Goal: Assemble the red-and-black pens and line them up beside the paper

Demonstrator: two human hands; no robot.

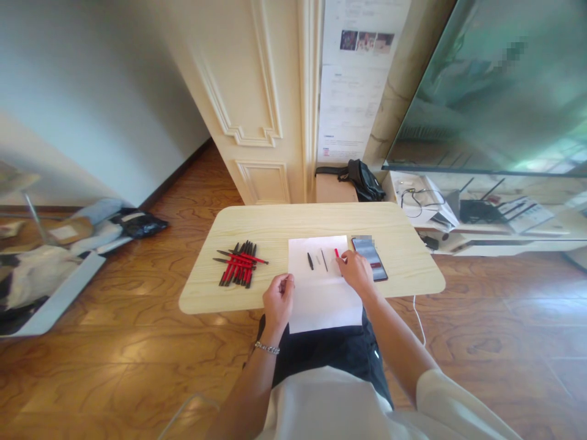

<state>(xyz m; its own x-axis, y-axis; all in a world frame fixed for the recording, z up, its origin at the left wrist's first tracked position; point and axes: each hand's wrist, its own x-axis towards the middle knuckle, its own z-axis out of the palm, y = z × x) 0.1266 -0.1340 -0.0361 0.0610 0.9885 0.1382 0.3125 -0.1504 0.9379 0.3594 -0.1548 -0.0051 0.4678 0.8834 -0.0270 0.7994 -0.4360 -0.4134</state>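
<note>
A white sheet of paper (pixel 323 308) lies on the table and hangs over its front edge. On it, side by side, are a black pen part (pixel 310 261), a small pale piece that looks like a spring (pixel 318 260) and a thin dark refill (pixel 324 261). My right hand (pixel 358 272) is closed on a red pen barrel (pixel 337 252) at the sheet's right side; its lower part is hidden by my fingers. My left hand (pixel 277 299) is at the sheet's left edge with fingers curled together, and whatever they may hold is hidden.
Several red-and-black pens (pixel 238 264) lie crossed in a pile on the left of the light wooden table (pixel 202 293). A phone (pixel 376 269) rests just right of the sheet. Beyond the table are a black bag (pixel 364 180) and a low shelf (pixel 495 238) with a router.
</note>
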